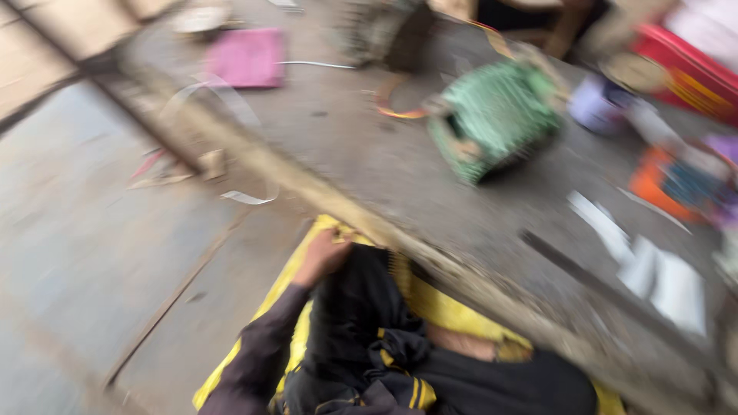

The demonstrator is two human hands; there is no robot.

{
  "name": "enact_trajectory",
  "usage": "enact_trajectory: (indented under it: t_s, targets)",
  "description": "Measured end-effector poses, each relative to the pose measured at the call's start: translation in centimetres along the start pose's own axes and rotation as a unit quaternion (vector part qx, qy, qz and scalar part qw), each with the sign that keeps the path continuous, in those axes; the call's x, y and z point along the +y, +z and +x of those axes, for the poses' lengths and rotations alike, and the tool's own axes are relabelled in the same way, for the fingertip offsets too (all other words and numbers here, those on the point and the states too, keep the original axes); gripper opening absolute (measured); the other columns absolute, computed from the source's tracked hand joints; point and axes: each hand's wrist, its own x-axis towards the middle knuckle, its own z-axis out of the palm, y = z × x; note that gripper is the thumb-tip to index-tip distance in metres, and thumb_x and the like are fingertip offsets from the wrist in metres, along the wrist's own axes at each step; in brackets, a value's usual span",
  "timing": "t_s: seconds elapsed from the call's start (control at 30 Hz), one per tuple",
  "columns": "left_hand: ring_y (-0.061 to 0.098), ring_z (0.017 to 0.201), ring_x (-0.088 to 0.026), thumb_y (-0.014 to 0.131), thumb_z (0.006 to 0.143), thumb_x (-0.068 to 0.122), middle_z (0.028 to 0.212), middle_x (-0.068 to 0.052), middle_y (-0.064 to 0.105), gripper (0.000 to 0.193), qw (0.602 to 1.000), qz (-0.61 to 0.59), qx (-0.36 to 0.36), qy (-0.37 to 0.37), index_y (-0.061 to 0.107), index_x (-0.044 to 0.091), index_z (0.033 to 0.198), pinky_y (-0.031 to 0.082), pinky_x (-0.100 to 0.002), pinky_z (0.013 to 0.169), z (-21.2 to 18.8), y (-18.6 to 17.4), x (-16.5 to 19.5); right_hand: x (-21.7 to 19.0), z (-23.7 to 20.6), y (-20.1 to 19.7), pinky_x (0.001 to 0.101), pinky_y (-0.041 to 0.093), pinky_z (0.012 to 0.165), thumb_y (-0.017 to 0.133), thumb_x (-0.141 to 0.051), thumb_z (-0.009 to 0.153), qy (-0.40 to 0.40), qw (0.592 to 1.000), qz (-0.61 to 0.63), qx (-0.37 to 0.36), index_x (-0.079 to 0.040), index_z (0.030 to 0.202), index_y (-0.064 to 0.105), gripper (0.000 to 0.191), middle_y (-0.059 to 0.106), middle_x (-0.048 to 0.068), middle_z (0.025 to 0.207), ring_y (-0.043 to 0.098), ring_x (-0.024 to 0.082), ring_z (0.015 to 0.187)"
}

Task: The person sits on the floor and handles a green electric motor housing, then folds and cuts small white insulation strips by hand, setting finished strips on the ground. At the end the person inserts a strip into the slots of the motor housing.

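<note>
A grey concrete floor (pixel 92 261) fills most of the blurred view and is seen strewn with scraps. A long pale wooden pole (pixel 261 161) is laid slantwise across it, passing just beyond the fingers and barring the way to everything farther out. On the near side a yellow mat (pixel 453 311) is spread, and black cloth with yellow stripes (pixel 361 323) is heaped upon it, directly beneath the wrist. The left hand (pixel 323 255) is rested at the mat's far edge, against the top of the cloth; its fingers are curled downward, but whether anything is clamped cannot be told through the blur. The right hand is not seen. Well beyond the fingers, past the pole, a green woven basket (pixel 496 115) is set on its side, and a pink flat piece (pixel 247 58) lies farther off to the left. White paper sheets (pixel 661 277) are scattered far to the right of the fingers, near an orange object (pixel 653 184).
</note>
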Motion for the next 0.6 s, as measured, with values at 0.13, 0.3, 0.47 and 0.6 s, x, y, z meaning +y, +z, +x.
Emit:
enact_trajectory:
  t_s: [0.13,0.3,0.47,0.6]
  targets:
    - [0.067,0.084,-0.04,0.064,0.094,0.054,0.086,-0.02,0.069,0.05,0.976,0.194,0.058,0.078,0.07,0.006,0.08,0.051,-0.05,0.074,-3.5,-0.5,3.0,-3.4,-5.8,-3.9,0.0395,0.056,0.084,0.061,-0.018,0.101,-0.1,0.976,0.046,-0.19,0.005,0.125,0.059,0.033,0.07,0.02,0.116,0.069,0.024,0.09]
    - [0.067,0.073,-0.028,0.072,0.092,0.027,0.082,-0.012,0.068,0.026,0.976,-0.064,-0.063,0.199,0.069,0.002,0.086,0.052,-0.038,0.068,-11.1,-0.7,11.3,-14.9,-12.5,-2.0,0.0354,0.055,0.085,0.061,-0.025,0.103,-0.314,0.816,0.165,-0.456,-0.003,0.1,0.067,0.023,0.071,0.013,0.1,0.067,0.023,0.091]
    - [0.067,0.075,-0.02,0.075,0.09,0.014,0.082,-0.006,0.069,0.012,0.904,-0.237,-0.225,0.275,0.07,0.002,0.09,0.053,-0.031,0.069,-15.5,-0.8,17.9,-22.2,-16.1,-3.1,0.0353,0.055,0.068,0.069,-0.015,0.094,-0.416,0.738,0.155,-0.508,-0.005,0.082,0.064,0.017,0.073,0.01,0.083,0.069,0.025,0.068]
    - [0.071,0.085,-0.021,0.074,0.095,0.019,0.089,-0.004,0.071,0.013,0.797,-0.322,-0.32,0.397,0.07,0.006,0.092,0.055,-0.032,0.077,-17.5,-2.7,20.4,-22.9,-15.7,-5.0,0.0321,0.055,0.061,0.076,-0.013,0.084,-0.459,0.732,0.085,-0.496,-0.007,0.076,0.061,0.018,0.073,0.006,0.075,0.067,0.022,0.061]
